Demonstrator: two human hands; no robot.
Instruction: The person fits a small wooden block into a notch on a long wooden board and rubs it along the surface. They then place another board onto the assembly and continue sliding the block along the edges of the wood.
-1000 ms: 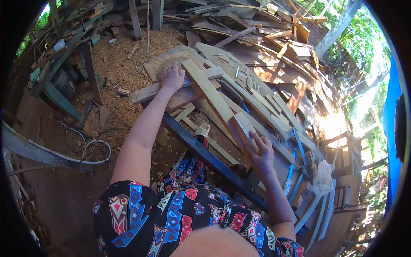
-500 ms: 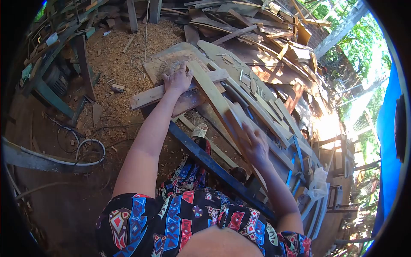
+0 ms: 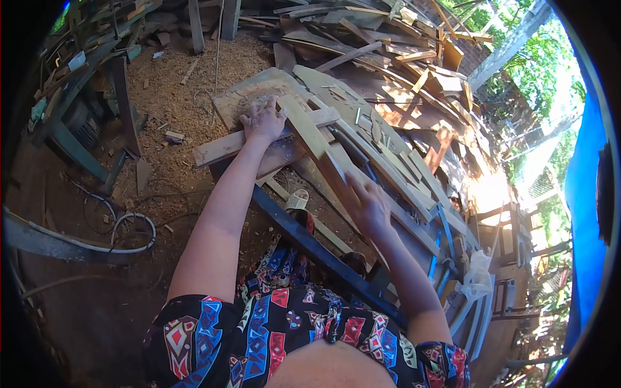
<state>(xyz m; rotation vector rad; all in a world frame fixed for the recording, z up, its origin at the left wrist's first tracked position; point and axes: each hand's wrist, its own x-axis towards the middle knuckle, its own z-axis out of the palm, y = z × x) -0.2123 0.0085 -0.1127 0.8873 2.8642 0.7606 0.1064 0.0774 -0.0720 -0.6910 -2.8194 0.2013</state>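
Note:
A long pale wooden plank (image 3: 304, 129) runs diagonally from the work surface down towards my body. My left hand (image 3: 264, 124) is open at its far end, fingers spread over the dusty board (image 3: 226, 103), thumb side beside the plank. Midway along the plank, my right hand (image 3: 370, 208) is closed over a long brown block (image 3: 334, 167) lying on the plank's face. Its fingers are blurred, and the hand hides part of the block. A shorter crosswise board (image 3: 220, 148) passes beneath the plank and my left wrist.
More long boards (image 3: 407, 187) and offcuts lie to the right. A dark beam (image 3: 304, 240) crosses in front of my legs. Scrap wood (image 3: 362, 48) is piled at the back, sawdust (image 3: 174, 84) covers the ground, and a pale hose (image 3: 154, 226) curls at left.
My right hand and the brown block have slid up and left along the plank, towards my left hand. My left hand stays at the plank's far end. The view has shifted slightly.

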